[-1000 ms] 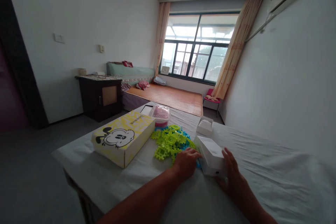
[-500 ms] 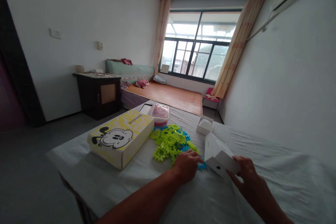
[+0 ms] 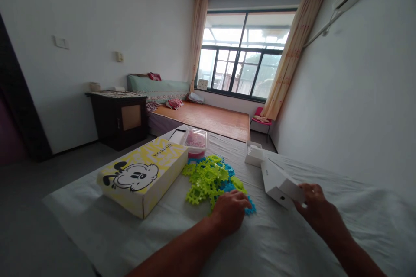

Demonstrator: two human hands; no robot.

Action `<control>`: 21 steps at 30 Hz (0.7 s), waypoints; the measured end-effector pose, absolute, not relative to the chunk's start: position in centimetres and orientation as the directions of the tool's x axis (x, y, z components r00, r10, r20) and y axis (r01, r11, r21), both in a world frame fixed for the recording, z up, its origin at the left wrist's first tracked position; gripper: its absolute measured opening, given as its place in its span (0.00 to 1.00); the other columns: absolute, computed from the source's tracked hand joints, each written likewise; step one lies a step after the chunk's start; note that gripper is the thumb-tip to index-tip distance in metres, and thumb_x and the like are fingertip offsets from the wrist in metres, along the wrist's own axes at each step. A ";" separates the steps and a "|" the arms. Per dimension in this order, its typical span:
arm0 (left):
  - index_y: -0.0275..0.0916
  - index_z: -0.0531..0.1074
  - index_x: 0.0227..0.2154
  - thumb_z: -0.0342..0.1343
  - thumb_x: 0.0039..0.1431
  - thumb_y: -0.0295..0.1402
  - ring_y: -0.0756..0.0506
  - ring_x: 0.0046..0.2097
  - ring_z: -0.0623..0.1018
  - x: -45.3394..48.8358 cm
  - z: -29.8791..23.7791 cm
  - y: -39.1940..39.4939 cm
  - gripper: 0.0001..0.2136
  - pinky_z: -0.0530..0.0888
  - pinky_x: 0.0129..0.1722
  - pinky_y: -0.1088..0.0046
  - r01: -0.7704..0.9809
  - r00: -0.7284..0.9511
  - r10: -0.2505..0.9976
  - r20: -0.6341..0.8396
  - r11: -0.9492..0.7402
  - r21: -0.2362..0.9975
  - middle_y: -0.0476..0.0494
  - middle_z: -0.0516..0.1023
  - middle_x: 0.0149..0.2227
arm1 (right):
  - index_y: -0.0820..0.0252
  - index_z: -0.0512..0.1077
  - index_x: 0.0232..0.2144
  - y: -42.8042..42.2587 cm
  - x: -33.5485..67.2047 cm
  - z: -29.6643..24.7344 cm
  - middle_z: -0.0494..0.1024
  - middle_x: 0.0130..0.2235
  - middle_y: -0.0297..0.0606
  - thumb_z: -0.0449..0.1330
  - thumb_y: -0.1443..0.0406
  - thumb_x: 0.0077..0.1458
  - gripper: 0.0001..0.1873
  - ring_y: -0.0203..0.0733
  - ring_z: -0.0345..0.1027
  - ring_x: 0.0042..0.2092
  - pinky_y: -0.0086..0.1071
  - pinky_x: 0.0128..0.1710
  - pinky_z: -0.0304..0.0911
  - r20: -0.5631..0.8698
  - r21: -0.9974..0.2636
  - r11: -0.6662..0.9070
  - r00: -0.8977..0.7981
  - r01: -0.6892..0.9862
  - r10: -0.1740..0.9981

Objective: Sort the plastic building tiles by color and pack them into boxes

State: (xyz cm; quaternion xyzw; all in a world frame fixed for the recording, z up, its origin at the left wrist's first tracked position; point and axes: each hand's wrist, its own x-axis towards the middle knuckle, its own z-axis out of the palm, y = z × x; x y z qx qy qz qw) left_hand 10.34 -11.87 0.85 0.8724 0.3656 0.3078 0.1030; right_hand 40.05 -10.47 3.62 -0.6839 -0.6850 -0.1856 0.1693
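My right hand [image 3: 316,204] grips the near right end of a white box [image 3: 282,181], thumb below and fingers on top. The box is tilted, and a paler upper part sits askew on a flat lower part. My left hand [image 3: 229,213] rests at the near right edge of a pile of plastic gear-shaped pieces. Its fingers are curled beside a blue gear piece [image 3: 251,207], and their tips are partly hidden. Lime-green gear pieces [image 3: 208,177] lie heaped over blue ones to the left of the white box.
Left of the pile stands a yellow and white cardboard box [image 3: 143,177] with a cartoon dog. A clear-lidded pink container [image 3: 196,142] sits behind the pile. Behind the white box is a small open white box [image 3: 254,154]. A grey cloth [image 3: 130,242] covers the table.
My right hand has moved the white box to the right, away from the pile. My left hand stays at the pile's edge. The view has shifted slightly.
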 end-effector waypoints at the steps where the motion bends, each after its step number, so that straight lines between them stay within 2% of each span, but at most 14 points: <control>1: 0.43 0.75 0.36 0.51 0.50 0.21 0.48 0.43 0.73 10.4 0.9 -11.9 0.15 0.68 0.46 0.73 0.572 0.548 0.700 0.459 -0.713 0.405 0.50 0.77 0.42 | 0.58 0.62 0.45 -10.7 40.2 3.6 0.65 0.47 0.44 0.49 0.57 0.53 0.18 0.38 0.68 0.27 0.34 0.24 0.63 0.481 0.039 -0.013 -0.007 0.999 0.877; 6: 0.44 0.76 0.36 0.51 0.50 0.21 0.48 0.43 0.73 10.5 1.0 -12.0 0.15 0.68 0.46 0.72 0.566 0.563 0.702 0.437 -0.712 0.415 0.50 0.77 0.42 | 0.59 0.63 0.43 -9.7 42.0 3.9 0.67 0.43 0.46 0.48 0.53 0.53 0.20 0.42 0.69 0.28 0.35 0.25 0.62 0.446 0.084 -0.110 0.062 0.990 0.893; 11: 0.44 0.76 0.36 0.51 0.50 0.21 0.48 0.42 0.73 10.7 0.7 -11.9 0.15 0.68 0.46 0.72 0.542 0.565 0.697 0.442 -0.717 0.438 0.50 0.78 0.41 | 0.61 0.63 0.42 -5.0 43.5 4.4 0.66 0.41 0.47 0.49 0.53 0.53 0.21 0.43 0.69 0.28 0.35 0.25 0.62 0.408 0.114 -0.164 0.104 0.980 0.907; 17: 0.46 0.75 0.36 0.52 0.49 0.21 0.49 0.43 0.72 10.8 0.2 -11.7 0.15 0.68 0.46 0.73 0.546 0.548 0.705 0.450 -0.709 0.446 0.52 0.78 0.41 | 0.65 0.60 0.47 2.1 43.9 3.3 0.63 0.50 0.51 0.53 0.68 0.51 0.19 0.44 0.69 0.39 0.33 0.31 0.64 0.460 0.104 0.006 -0.054 0.995 0.886; 21: 0.46 0.75 0.36 0.52 0.50 0.22 0.50 0.42 0.73 10.8 0.0 -11.6 0.14 0.67 0.46 0.74 0.553 0.555 0.703 0.445 -0.711 0.434 0.54 0.78 0.41 | 0.66 0.60 0.48 5.6 43.5 2.4 0.64 0.51 0.51 0.52 0.69 0.52 0.19 0.45 0.67 0.43 0.35 0.33 0.65 0.484 0.066 0.056 -0.081 0.996 0.871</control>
